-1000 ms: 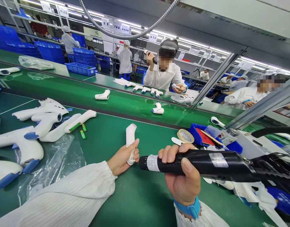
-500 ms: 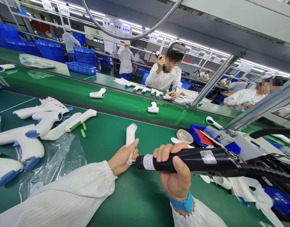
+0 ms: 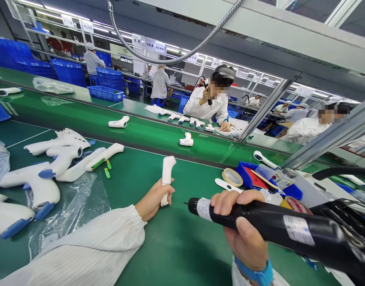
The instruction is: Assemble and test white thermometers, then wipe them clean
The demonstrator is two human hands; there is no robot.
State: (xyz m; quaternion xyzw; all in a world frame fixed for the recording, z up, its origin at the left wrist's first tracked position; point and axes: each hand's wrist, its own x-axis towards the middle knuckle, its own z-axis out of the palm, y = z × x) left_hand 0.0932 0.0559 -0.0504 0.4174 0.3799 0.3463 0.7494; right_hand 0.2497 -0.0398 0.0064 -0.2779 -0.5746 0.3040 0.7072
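My left hand (image 3: 154,198) is closed around the lower part of a white plastic thermometer housing (image 3: 168,171), whose bent upper end points away from me over the green bench (image 3: 176,246). To its right, my right hand (image 3: 244,222) grips a black electric screwdriver (image 3: 271,220) with white labels. Its thin bit points left toward my left hand, apart from the housing. A blue strap (image 3: 255,272) circles my right wrist. Left of my hands lie several white-and-blue thermometer housings (image 3: 42,184) on clear plastic bags (image 3: 78,202), beside green batteries (image 3: 107,173).
A green conveyor (image 3: 149,135) crosses ahead, carrying white thermometers (image 3: 186,140). A roll of tape (image 3: 232,177) and a blue parts bin (image 3: 248,171) stand at the right. Across the conveyor sits a co-worker (image 3: 209,99). A metal post (image 3: 266,109) rises at right.
My right hand has drawn the screwdriver right and back, away from the housing. The housing in my left hand has turned more upright. Thermometers on the conveyor have shifted slightly left.
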